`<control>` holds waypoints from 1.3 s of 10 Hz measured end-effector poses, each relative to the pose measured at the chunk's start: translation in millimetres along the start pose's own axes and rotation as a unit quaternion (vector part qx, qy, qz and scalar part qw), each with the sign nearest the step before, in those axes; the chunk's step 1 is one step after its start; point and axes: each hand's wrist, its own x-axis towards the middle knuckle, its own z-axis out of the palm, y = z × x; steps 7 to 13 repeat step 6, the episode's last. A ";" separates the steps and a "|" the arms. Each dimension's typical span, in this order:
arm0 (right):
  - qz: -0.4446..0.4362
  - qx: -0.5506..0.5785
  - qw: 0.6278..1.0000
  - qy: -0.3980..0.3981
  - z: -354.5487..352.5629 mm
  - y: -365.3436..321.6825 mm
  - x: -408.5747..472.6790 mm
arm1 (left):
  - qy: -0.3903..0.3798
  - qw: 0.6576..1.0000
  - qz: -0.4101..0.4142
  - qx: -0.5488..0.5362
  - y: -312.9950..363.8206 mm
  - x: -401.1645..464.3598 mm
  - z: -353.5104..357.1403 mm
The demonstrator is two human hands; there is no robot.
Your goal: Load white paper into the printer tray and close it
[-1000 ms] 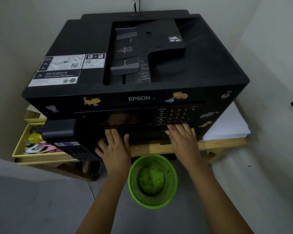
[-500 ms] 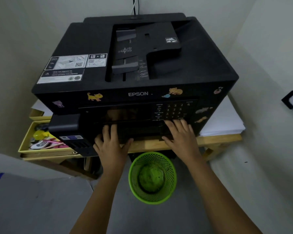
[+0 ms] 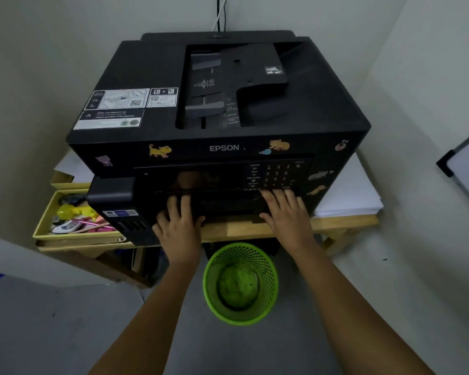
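Observation:
A large black Epson printer (image 3: pixel 220 109) with animal stickers sits on a wooden table (image 3: pixel 344 221). Its paper tray (image 3: pixel 229 205) lies low in the front, nearly flush with the body. My left hand (image 3: pixel 178 226) rests flat on the tray's left front, fingers spread. My right hand (image 3: pixel 286 215) presses flat on the tray's right front, just under the keypad (image 3: pixel 275 175). A stack of white paper (image 3: pixel 349 193) lies on the table to the printer's right. No paper shows in the tray.
A green mesh waste bin (image 3: pixel 240 282) stands on the floor between my arms, under the table edge. A yellow box (image 3: pixel 42 228) with pens and small items sits left of the printer. Walls close in on both sides; a whiteboard corner (image 3: pixel 463 163) hangs at right.
Both hands have stayed flat on the tray front while the view pulled back a little. The tray front looks pushed slightly further in.

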 end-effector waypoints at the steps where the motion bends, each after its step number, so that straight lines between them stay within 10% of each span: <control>1: 0.019 0.004 0.999 -0.035 -9.4 -7.1 0.3 | -0.035 0.999 0.009 0.009 0.5 -1.3 -9.6; 6: 0.091 0.104 0.970 -0.200 -103.4 -39.6 -44.3 | -0.260 0.958 0.114 0.042 -9.3 -30.7 -100.8; 13: 0.091 0.104 0.970 -0.200 -103.4 -39.6 -44.3 | -0.260 0.958 0.114 0.042 -9.3 -30.7 -100.8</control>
